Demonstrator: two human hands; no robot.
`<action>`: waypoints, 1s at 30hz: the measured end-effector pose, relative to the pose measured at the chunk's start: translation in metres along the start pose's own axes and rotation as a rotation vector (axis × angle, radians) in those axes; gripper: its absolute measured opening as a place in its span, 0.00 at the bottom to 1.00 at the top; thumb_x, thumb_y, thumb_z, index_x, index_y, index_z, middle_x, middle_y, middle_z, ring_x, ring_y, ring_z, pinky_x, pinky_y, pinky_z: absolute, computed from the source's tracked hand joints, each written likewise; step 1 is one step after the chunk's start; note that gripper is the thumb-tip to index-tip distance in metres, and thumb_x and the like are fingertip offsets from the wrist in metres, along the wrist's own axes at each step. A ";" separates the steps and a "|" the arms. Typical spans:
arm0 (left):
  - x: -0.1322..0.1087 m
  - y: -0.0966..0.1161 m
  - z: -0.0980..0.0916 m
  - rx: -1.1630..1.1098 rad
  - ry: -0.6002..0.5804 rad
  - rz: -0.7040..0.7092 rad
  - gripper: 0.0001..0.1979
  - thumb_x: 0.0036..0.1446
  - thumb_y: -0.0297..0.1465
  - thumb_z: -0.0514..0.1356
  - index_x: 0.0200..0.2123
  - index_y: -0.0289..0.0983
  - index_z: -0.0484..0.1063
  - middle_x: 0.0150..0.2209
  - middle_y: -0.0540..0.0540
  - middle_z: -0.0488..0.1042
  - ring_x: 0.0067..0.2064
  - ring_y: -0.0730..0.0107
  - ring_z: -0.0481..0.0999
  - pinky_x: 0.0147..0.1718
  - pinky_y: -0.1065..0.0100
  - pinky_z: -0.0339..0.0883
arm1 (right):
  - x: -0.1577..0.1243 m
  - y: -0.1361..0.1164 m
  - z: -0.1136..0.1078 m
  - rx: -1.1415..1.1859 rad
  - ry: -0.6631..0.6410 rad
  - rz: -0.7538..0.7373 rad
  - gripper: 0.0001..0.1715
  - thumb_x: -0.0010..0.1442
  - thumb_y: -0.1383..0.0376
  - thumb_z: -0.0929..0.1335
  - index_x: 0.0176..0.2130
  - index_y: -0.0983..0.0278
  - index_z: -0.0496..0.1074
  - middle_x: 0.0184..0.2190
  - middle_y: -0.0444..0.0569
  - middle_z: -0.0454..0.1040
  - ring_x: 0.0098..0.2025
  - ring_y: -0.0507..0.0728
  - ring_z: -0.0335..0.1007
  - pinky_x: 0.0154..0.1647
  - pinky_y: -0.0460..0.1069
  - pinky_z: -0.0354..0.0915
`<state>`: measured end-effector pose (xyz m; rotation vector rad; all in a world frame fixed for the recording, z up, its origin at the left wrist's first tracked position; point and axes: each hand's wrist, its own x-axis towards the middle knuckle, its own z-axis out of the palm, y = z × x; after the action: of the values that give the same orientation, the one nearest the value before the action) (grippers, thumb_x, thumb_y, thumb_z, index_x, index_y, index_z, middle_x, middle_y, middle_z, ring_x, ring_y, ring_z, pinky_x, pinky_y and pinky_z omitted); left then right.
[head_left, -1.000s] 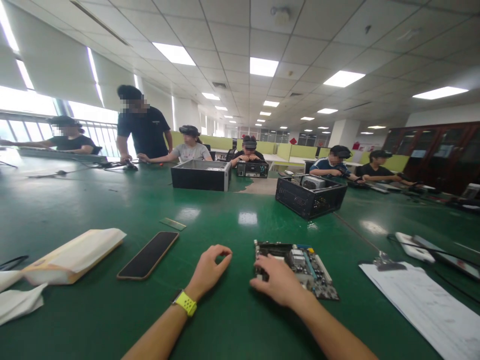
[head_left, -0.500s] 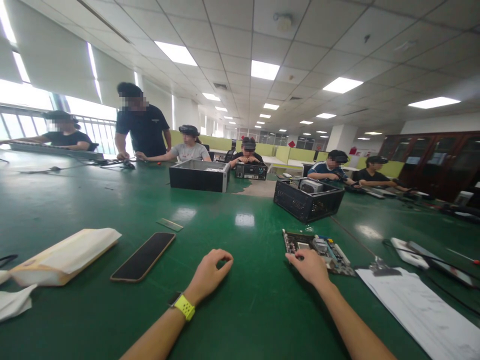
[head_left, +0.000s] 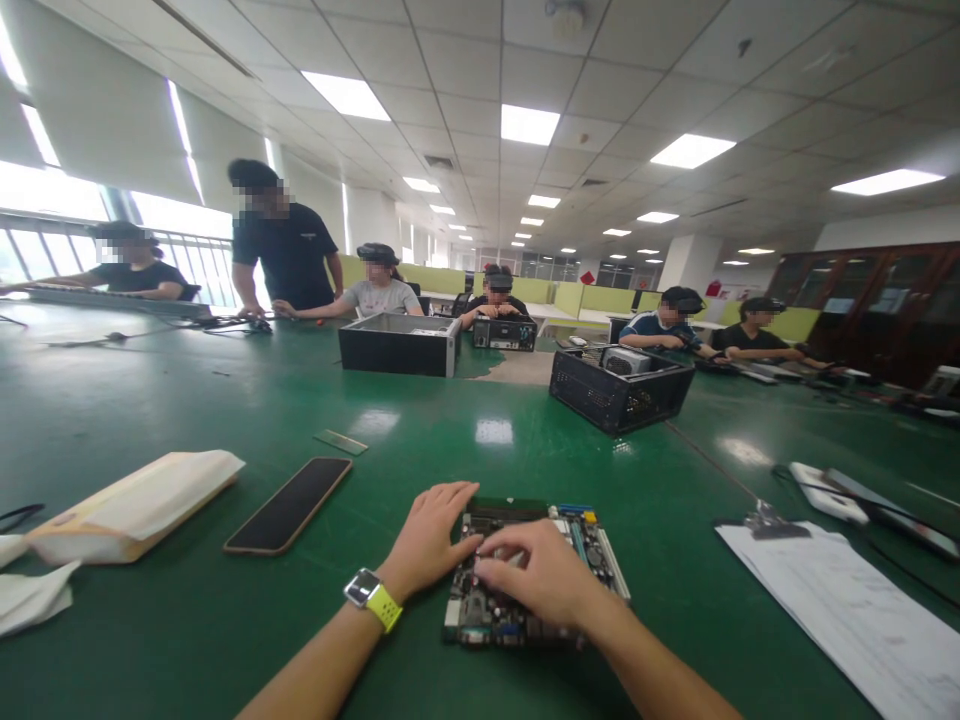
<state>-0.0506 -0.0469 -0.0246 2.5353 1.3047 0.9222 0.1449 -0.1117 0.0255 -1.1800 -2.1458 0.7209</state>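
Note:
A circuit board (head_left: 600, 550) with slots, connectors and small parts lies on the green table (head_left: 300, 640) between my hands. My left hand (head_left: 431, 535), with a yellow-green watch strap on its wrist, rests at the board's left edge, fingers stretched out and thumb apart. Over the middle of the board is my right hand (head_left: 532, 575), its fingers bent and the thumb near the index finger. The right fingertips are close to the board's surface and cover part of it; whether they pinch something cannot be made out.
Left of my hands lie a phone (head_left: 289, 505) and a tissue pack (head_left: 139, 505). A clipboard with papers (head_left: 847, 600) is at the right. Farther back stand an open black computer case (head_left: 619, 395) and another case (head_left: 397, 345). Several people sit or stand around.
The circuit board has moved from the right to the middle and now lies turned in front of me. My right hand has come left over it, and my left hand has opened beside it.

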 end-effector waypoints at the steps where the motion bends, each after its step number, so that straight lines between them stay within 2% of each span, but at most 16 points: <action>1: 0.000 -0.001 0.001 0.023 -0.018 0.000 0.30 0.51 0.35 0.61 0.58 0.43 0.60 0.56 0.43 0.66 0.58 0.55 0.61 0.57 0.53 0.53 | 0.005 0.006 -0.005 -0.018 0.084 0.000 0.18 0.58 0.53 0.64 0.39 0.60 0.77 0.35 0.44 0.78 0.35 0.54 0.72 0.38 0.46 0.63; 4: 0.001 -0.003 0.002 0.034 -0.063 -0.017 0.30 0.52 0.36 0.60 0.59 0.42 0.59 0.55 0.43 0.68 0.58 0.56 0.62 0.57 0.54 0.52 | 0.017 0.044 -0.019 -0.188 0.305 0.089 0.18 0.58 0.56 0.64 0.43 0.62 0.75 0.44 0.49 0.76 0.48 0.58 0.68 0.51 0.50 0.59; 7: 0.001 -0.004 0.002 0.011 -0.094 -0.027 0.30 0.53 0.37 0.59 0.59 0.41 0.59 0.54 0.42 0.69 0.57 0.56 0.64 0.56 0.55 0.53 | 0.022 0.085 -0.027 -0.309 0.289 0.226 0.20 0.56 0.58 0.65 0.47 0.64 0.73 0.46 0.51 0.74 0.50 0.59 0.66 0.52 0.51 0.57; 10: 0.001 -0.003 0.000 0.006 -0.095 -0.026 0.29 0.53 0.37 0.59 0.58 0.40 0.60 0.54 0.41 0.69 0.55 0.56 0.65 0.55 0.56 0.54 | 0.022 0.104 -0.026 -0.334 0.236 0.263 0.16 0.57 0.59 0.64 0.42 0.61 0.75 0.40 0.48 0.76 0.45 0.57 0.67 0.48 0.50 0.58; 15: 0.000 -0.002 -0.005 0.025 -0.069 -0.030 0.24 0.51 0.37 0.60 0.53 0.40 0.66 0.48 0.43 0.73 0.50 0.57 0.68 0.52 0.57 0.57 | 0.017 0.099 -0.017 -0.330 0.277 0.266 0.11 0.56 0.61 0.64 0.36 0.58 0.76 0.35 0.44 0.76 0.41 0.56 0.67 0.45 0.49 0.57; 20: 0.000 -0.001 -0.011 0.032 -0.059 -0.059 0.09 0.56 0.32 0.54 0.38 0.40 0.73 0.36 0.46 0.75 0.41 0.62 0.70 0.44 0.63 0.60 | 0.012 0.095 -0.008 -0.298 0.280 0.252 0.11 0.54 0.63 0.64 0.35 0.57 0.76 0.34 0.43 0.75 0.41 0.55 0.66 0.45 0.49 0.56; 30: -0.001 0.002 -0.013 -0.022 -0.036 -0.053 0.06 0.55 0.29 0.53 0.32 0.38 0.71 0.33 0.47 0.73 0.39 0.64 0.69 0.40 0.65 0.61 | 0.010 0.091 -0.006 -0.257 0.306 0.220 0.11 0.54 0.63 0.63 0.33 0.57 0.75 0.35 0.42 0.75 0.41 0.56 0.66 0.46 0.49 0.56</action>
<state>-0.0571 -0.0508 -0.0141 2.4768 1.3365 0.8716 0.1949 -0.0604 -0.0312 -1.5683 -1.9091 0.3298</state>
